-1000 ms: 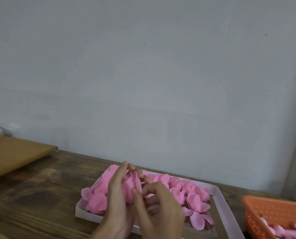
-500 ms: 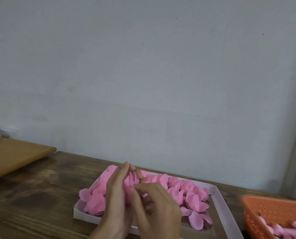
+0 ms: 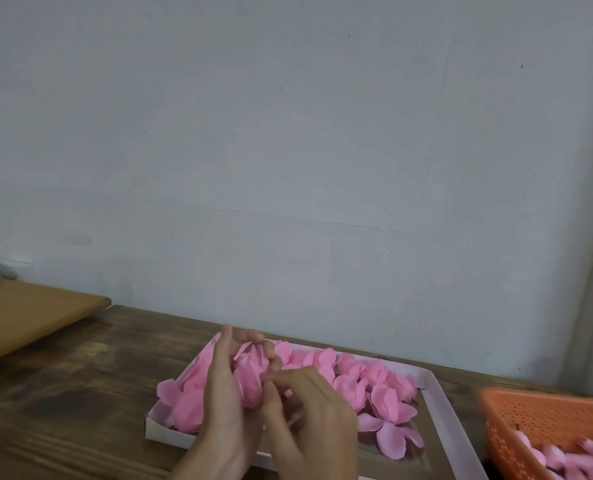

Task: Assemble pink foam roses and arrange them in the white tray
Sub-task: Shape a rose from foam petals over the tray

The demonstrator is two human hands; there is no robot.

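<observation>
— Pink foam rose (image 3: 250,379): where is it sitting?
— Over the white tray (image 3: 437,403) on the worktop (image 3: 80,393); the left grip (image 3: 226,410) is cupping it, the right grip (image 3: 316,417) is pinching its petals.

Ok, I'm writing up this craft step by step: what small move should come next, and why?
Probably press the rose's outer petals snug with the right hand. The left hand grips the rose over the tray, the right hand pinches its side, and its top petals stand apart, so setting it down among the loose petals seems early.
</observation>
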